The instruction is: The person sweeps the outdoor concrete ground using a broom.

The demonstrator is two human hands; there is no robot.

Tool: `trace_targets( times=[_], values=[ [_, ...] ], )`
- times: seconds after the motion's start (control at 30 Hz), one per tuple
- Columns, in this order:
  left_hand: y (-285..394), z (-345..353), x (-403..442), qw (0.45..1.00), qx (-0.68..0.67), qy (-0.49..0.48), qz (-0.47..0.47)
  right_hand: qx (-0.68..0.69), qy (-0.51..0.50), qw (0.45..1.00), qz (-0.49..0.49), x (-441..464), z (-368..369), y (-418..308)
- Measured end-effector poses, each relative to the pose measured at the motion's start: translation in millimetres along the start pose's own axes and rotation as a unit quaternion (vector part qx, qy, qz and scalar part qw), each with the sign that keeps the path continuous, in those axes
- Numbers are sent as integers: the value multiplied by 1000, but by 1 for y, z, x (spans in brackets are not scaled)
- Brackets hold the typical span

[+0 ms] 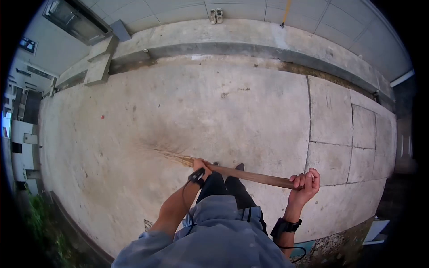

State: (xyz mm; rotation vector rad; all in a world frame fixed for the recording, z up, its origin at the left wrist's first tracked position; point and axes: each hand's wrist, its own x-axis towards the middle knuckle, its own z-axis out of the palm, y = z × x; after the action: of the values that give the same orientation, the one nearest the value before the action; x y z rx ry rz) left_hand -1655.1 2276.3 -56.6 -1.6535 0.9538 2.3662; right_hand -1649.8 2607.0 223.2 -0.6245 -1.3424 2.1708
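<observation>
A broom [250, 175] with a long brown handle lies slantwise across the front of my body. Its brush end, thin twiggy bristles spread out and smeared by motion, points to the left over the concrete. My left hand [202, 166] is wrapped round the handle just above the binding of the bristles. Further right, the fingers of my right hand [306, 182] are curled over the handle's upper end. Whether the bristle tips touch the ground I cannot tell.
Concrete paving [196, 107] stretches ahead, with slab joints on the right. A raised ledge [214, 48] runs along the wall, with a pair of shoes [216, 16] on it. Concrete steps [99, 67] lead to a door at the left. A red scrap [102, 117] lies on the ground.
</observation>
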Motion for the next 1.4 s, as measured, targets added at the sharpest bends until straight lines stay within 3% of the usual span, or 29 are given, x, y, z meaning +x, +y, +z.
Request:
trace_targets(
  times=[0.03, 0.07, 0.2, 0.4, 0.47, 0.53, 0.63, 0.73, 0.9, 1.0, 1.03, 1.07, 1.1, 1.13, 1.17, 1.23, 1.27, 1.3, 1.33, 1.4],
  values=[
    [4, 21, -29, 990, -131, 56, -17, 12, 24, 999, 18, 10, -6, 0],
    [10, 36, -55, 984, -172, 47, 11, 12, 19, 1000, 15, 19, -13, -1],
    [11, 85, -81, 957, -275, -58, -76, 73, 16, 997, -26, 48, -52, -20],
    [-26, 223, -95, 930, -199, -168, -259, 53, 83, 975, -199, 26, -74, -111],
    [-41, 261, -96, 925, -152, -196, -289, 11, 130, 952, -276, -1, -41, -129],
    [-50, 295, -96, 912, -104, -219, -332, -38, 97, 933, -344, -19, -36, -138],
    [-61, 341, -78, 893, -32, -278, -352, -86, 202, 882, -416, -35, 57, -135],
    [-54, 368, -56, 891, 17, -320, -322, -148, 216, 842, -472, -26, 126, -114],
    [11, 358, 26, 898, -16, -328, -294, -149, 96, 903, -392, 22, 198, -65],
    [103, 295, 94, 929, -128, -231, -258, -134, 17, 951, -277, 57, 245, -15],
    [133, 261, 125, 955, -109, -233, -147, -151, -10, 960, -237, 67, 262, 15],
    [127, 196, 209, 926, -57, -347, 136, -106, -69, 972, -199, 72, 285, 52],
    [167, 157, 222, 857, 63, -307, 410, -125, -120, 974, -146, 75, 301, 90],
    [218, 125, 221, 956, -43, -213, 194, -153, -164, 973, -49, 70, 320, 121],
    [265, 99, 217, 983, -144, -106, -34, -108, -183, 977, 13, 65, 333, 143],
    [318, 77, 180, 961, -254, 92, -53, -54, -208, 974, 73, 67, 354, 172],
    [331, 63, 164, 955, -276, 79, -72, -31, -197, 974, 106, 68, 355, 177],
    [334, 60, 144, 953, -285, 97, -33, -10, -187, 972, 141, 70, 353, 179],
    [338, 66, 132, 949, -295, 110, 11, -10, -201, 969, 145, 77, 351, 180],
    [337, 73, 124, 931, -360, 55, -4, 11, -203, 971, 127, 99, 344, 177]
  ],
)
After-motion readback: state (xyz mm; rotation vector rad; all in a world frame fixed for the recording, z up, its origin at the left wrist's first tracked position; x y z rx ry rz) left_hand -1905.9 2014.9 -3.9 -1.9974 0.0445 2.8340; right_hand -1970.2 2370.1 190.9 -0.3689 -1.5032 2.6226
